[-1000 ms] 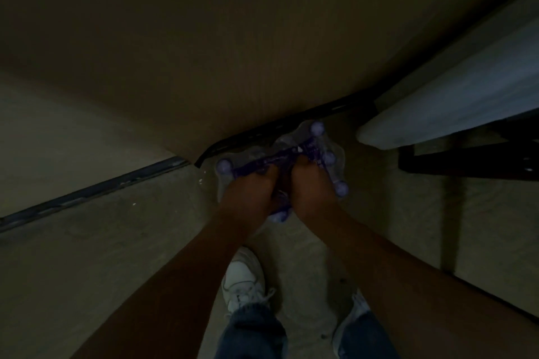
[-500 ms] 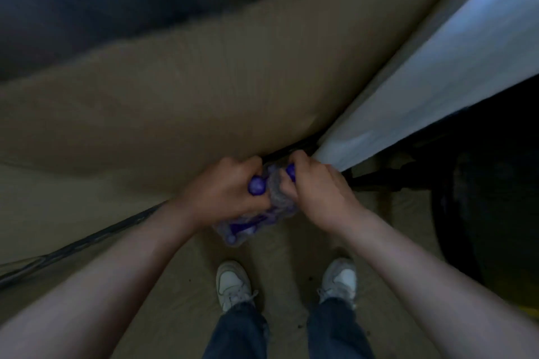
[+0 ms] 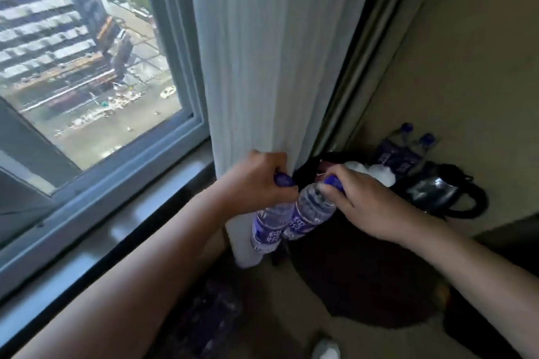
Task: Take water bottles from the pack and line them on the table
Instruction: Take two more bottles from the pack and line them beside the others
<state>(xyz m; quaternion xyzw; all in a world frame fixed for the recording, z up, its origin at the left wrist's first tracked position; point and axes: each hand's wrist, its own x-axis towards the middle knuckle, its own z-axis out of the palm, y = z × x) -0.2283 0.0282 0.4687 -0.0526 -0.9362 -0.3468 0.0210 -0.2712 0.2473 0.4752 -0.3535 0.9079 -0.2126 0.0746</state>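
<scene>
Both hands were closed, each gripping one water bottle by its neck: left hand on the left bottle, right hand on the right bottle. Bottles hung touching beside the curtain, probably for carrying to the table, where two bottles stood.

Window at ten o'clock: grey frame, daylight entering, overlooking a street and a multi-storey building far below. Grey stone sill runs from eight o'clock toward centre. White sheer curtain hangs at twelve o'clock, reaching nearly to the floor; a darker drape hangs just beside it at one o'clock. Beige wall fills two o'clock. Black electric kettle stands at three o'clock on a beige surface. Dim beige floor at six o'clock, with a dark round shape, unidentifiable, at five.
</scene>
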